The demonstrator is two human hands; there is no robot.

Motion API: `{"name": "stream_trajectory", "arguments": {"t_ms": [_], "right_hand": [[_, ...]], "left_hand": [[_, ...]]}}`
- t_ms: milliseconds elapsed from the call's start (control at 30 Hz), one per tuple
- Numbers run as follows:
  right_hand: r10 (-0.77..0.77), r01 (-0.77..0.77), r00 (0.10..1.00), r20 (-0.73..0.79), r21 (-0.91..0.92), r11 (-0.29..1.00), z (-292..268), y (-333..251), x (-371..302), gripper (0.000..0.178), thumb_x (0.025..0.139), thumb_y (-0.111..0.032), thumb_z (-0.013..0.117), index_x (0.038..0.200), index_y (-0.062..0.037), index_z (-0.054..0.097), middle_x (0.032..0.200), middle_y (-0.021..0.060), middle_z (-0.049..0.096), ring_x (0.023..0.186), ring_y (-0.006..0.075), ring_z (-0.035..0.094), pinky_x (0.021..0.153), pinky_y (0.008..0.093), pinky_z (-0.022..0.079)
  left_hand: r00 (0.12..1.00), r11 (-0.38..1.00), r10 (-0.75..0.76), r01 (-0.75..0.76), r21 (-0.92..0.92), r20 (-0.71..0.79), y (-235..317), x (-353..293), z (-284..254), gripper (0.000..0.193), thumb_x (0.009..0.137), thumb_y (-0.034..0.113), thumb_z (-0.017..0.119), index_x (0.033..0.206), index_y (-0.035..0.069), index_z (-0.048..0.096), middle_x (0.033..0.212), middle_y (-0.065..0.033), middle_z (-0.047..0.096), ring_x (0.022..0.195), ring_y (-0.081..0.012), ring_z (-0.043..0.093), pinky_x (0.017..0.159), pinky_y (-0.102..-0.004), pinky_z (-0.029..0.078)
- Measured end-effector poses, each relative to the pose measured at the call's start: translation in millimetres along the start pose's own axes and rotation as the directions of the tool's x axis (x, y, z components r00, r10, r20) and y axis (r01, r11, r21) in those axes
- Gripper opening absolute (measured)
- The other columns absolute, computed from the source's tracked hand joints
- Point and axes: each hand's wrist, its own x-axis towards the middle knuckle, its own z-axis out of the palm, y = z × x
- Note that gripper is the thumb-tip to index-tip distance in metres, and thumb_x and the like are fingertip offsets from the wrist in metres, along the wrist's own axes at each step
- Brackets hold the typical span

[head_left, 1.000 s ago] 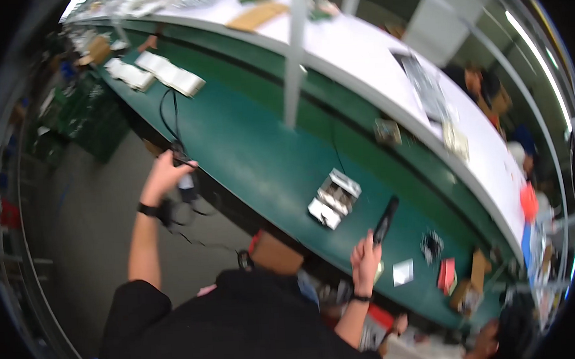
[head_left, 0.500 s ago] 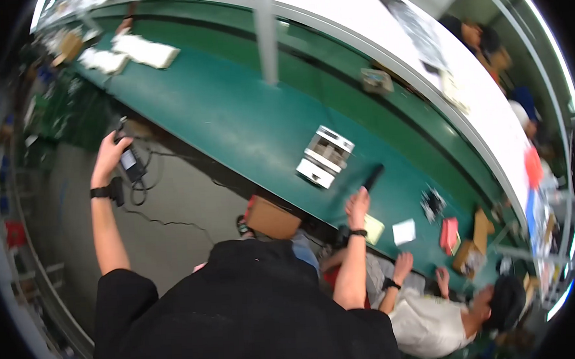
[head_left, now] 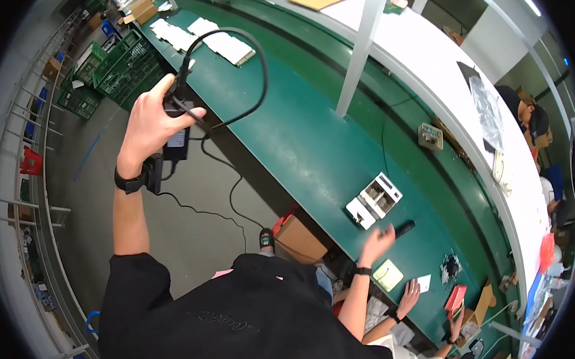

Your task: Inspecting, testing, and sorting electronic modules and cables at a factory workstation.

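Observation:
My left hand (head_left: 154, 125) is raised at the upper left, its fingers closed round a black power adapter (head_left: 177, 138) and its cord. A thick black cable (head_left: 265, 70) loops out from the grip over the bench, and a thinner cord hangs toward the floor. On the green bench, my right hand (head_left: 377, 245) is smeared by motion. Its fingertips are beside a short black stick-like object (head_left: 404, 228); whether they touch it is unclear. Just beyond that hand sits a small white device (head_left: 374, 201) with an open-looking grey middle.
A co-worker's hand (head_left: 409, 298) reaches near a white card (head_left: 424, 283), next to a yellow-green pad (head_left: 387, 275). Farther right are dark small parts (head_left: 450, 267) and a red box (head_left: 456, 298). A grey post (head_left: 362, 52) rises from the bench; green crates (head_left: 122, 68) stand left.
My left hand has come up and nearer with the adapter, its cable now looping high. The view has turned, shifting the bench. My right hand is still near the black stick-like object.

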Motion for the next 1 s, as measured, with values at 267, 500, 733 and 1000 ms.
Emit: {"name": "stream_trajectory", "arguments": {"t_ms": [267, 500, 733, 1000], "right_hand": [[-0.663, 0.423, 0.697, 0.273, 0.590, 0.688, 28.4, -376.1, -61.7, 0.036, 0.098, -0.024, 0.069, 0.125, -0.0006, 0.064, 0.118, 0.0109, 0.069, 0.103, 0.0167, 0.066, 0.091, 0.0304, 0.052], [-0.368, -0.212, 0.753, 0.545, 0.730, 0.649, -46.5, -369.5, -38.2, 0.039, 0.109, -0.033, 0.053, 0.081, -0.0049, 0.059, 0.065, -0.0032, 0.048, 0.053, 0.0049, 0.037, 0.045, 0.0236, 0.028], [-0.302, -0.181, 0.928, 0.219, 0.972, 0.148, -121.9, -366.4, -58.9, 0.046, 0.111, -0.037, 0.044, 0.078, -0.0064, 0.051, 0.062, -0.0043, 0.035, 0.048, 0.0082, 0.021, 0.044, 0.0274, 0.021], [-0.238, -0.050, 0.971, 0.025, 0.994, -0.100, -222.8, -328.0, -24.1, 0.046, 0.111, -0.040, 0.044, 0.075, -0.0109, 0.043, 0.061, -0.0045, 0.022, 0.048, 0.0077, 0.018, 0.044, 0.0281, 0.018]], "left_hand": [[0.885, 0.927, 0.330, -0.237, -0.292, 0.328, 34.2, 34.1, 36.9, 0.049, 0.077, 0.023, 0.085, 0.107, -0.003, 0.056, 0.074, -0.0057, 0.055, 0.066, -0.0112, 0.051, 0.064, -0.0281, 0.046], [0.842, 0.797, 0.476, -0.292, -0.528, 0.252, -34.1, 64.5, 63.8, 0.063, 0.075, 0.024, 0.086, 0.123, 0.000, 0.052, 0.076, -0.0102, 0.060, 0.067, -0.0199, 0.058, 0.067, -0.0318, 0.049], [0.732, 0.879, 0.377, -0.090, -0.468, 0.567, -70.9, 50.8, 118.9, 0.087, 0.071, 0.015, 0.087, 0.145, 0.004, 0.042, 0.087, -0.0106, 0.063, 0.079, -0.0178, 0.063, 0.078, -0.0282, 0.051], [0.449, 0.754, 0.656, -0.415, -0.509, 0.606, -72.4, 29.4, 139.5, 0.102, 0.070, 0.028, 0.088, 0.154, 0.013, 0.033, 0.090, -0.0212, 0.072, 0.087, -0.0382, 0.070, 0.086, -0.0415, 0.053]]}}
